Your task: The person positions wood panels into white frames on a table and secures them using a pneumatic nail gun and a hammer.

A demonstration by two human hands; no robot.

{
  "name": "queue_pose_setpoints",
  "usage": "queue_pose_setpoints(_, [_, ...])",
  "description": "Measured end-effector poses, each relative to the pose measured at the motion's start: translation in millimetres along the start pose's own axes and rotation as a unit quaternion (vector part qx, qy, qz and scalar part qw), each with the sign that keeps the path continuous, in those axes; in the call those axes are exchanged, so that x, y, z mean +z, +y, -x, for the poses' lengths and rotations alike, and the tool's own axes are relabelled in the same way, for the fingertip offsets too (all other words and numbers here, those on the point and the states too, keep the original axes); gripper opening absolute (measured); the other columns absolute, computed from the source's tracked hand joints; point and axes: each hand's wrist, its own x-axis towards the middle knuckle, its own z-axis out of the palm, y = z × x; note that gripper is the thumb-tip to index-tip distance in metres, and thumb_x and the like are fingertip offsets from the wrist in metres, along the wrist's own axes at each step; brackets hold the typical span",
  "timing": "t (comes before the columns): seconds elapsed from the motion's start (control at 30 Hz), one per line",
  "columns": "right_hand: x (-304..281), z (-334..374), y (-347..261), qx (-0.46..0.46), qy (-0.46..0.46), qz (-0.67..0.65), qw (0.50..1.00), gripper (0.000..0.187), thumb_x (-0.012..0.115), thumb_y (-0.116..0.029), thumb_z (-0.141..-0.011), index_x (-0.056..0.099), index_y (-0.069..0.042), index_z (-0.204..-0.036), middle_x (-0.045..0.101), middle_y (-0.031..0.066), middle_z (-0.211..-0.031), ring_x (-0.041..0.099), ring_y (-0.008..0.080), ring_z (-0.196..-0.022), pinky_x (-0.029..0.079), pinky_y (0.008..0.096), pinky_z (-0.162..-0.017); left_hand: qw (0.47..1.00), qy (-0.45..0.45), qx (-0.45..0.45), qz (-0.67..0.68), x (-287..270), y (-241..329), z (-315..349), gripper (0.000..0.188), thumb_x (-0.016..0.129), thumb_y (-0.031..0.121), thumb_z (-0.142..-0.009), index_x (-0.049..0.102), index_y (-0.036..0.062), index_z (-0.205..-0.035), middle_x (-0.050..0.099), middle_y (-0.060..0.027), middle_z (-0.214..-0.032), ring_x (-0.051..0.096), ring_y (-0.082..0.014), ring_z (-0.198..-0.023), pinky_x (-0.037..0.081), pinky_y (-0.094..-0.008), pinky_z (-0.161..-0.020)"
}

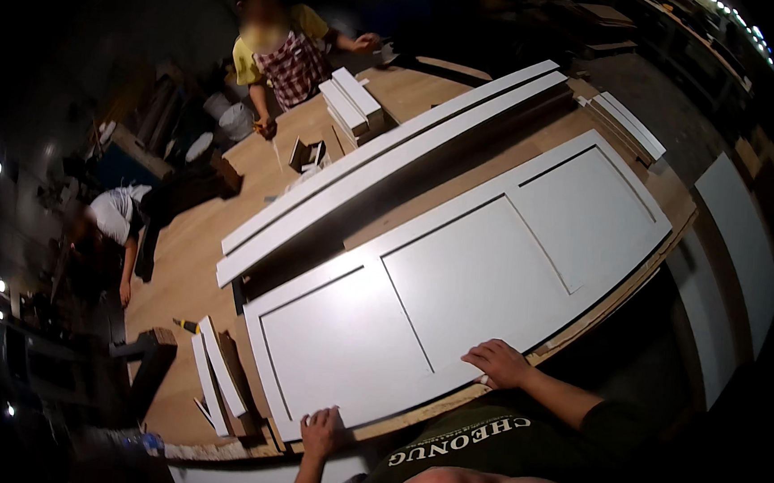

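Observation:
A long white framed panel [465,283] with three recessed fields lies across the wooden worktable, its long near edge toward me. My left hand [318,431] rests at the panel's near left corner, fingers on the edge and slightly apart. Farther right along the same edge lies my right hand [498,364], its fingers stretched over the white surface and pointing left. Its thumb side is partly hidden at the edge, where a small pale bit shows. Neither hand is lifting the panel.
Long white boards [392,166] lie stacked behind the panel. Short white strips [216,378] are at its left, beside a yellow-and-black tool [186,325]. Beyond stand stacked white pieces [352,104]. Panels [741,248] lean at right. Two people [283,64] are across the table.

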Motion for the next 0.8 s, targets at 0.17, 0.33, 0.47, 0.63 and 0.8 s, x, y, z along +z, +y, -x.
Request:
queue_pose_setpoints(0.17, [5.3, -0.1, -2.9, 0.036, -0.026, -0.018, 0.999, 0.067, 0.075, -0.022, -0.067, 0.05, -0.012, -0.128, 0.053, 0.0091, -0.12, 0.049, 0.0276, -0.114, 0.036, 0.0422, -0.101, 0.997, -0.039, -0.044, 0.04, -4.7, 7.4, -5.7, 0.059, 0.066, 0.021, -0.074, 0.049, 0.0141, -0.13, 0.057, -0.0097, -0.111, 0.055, -0.0272, -0.108, 0.036, -0.0552, -0.099])
queue_pose_setpoints(0.33, [-3.2, -8.4, -23.8, 0.086, -0.017, 0.01, 0.996, 0.071, 0.076, -0.022, -0.065, 0.049, -0.013, -0.13, 0.053, 0.0056, -0.121, 0.047, 0.0236, -0.12, 0.029, 0.0474, -0.109, 0.991, -0.065, -0.066, 0.096, -23.0, 57.4, -26.5, 0.081, 0.077, 0.039, -0.068, 0.041, 0.0172, -0.137, 0.04, -0.0136, -0.139, 0.035, -0.0303, -0.132, 0.026, -0.0604, -0.105])
queue_pose_setpoints(0.47, [12.3, -16.9, -26.3, 0.063, -0.005, 0.001, 0.998, 0.07, 0.076, -0.027, -0.067, 0.049, -0.014, -0.13, 0.054, 0.0058, -0.124, 0.046, 0.0234, -0.124, 0.027, 0.0479, -0.11, 0.993, 0.022, -0.065, 0.092, 8.0, 73.2, -39.0, 0.075, 0.076, 0.038, -0.068, 0.045, 0.0179, -0.134, 0.041, -0.015, -0.139, 0.036, -0.0343, -0.131, 0.026, -0.0604, -0.104])
queue_pose_setpoints(0.63, [18.5, -13.0, -21.9, 0.033, 0.014, -0.003, 0.999, 0.063, 0.075, -0.035, -0.069, 0.055, -0.015, -0.125, 0.057, 0.0052, -0.117, 0.052, 0.0231, -0.112, 0.037, 0.0467, -0.1, 0.99, 0.077, -0.051, 0.106, 21.9, 73.3, -31.2, 0.067, 0.074, 0.039, -0.069, 0.053, 0.0155, -0.128, 0.048, -0.0153, -0.134, 0.04, -0.0364, -0.127, 0.028, -0.0594, -0.101])
queue_pose_setpoints(0.8, [15.2, -9.7, -17.5, 0.033, 0.019, 0.008, 0.999, 0.065, 0.075, -0.035, -0.067, 0.054, -0.017, -0.126, 0.057, 0.0025, -0.115, 0.054, 0.0201, -0.109, 0.038, 0.0427, -0.096, 0.991, 0.107, -0.027, 0.072, 26.1, 73.2, -35.9, 0.07, 0.077, 0.044, -0.064, 0.055, 0.0159, -0.125, 0.052, -0.0128, -0.124, 0.045, -0.0337, -0.12, 0.031, -0.0581, -0.099])
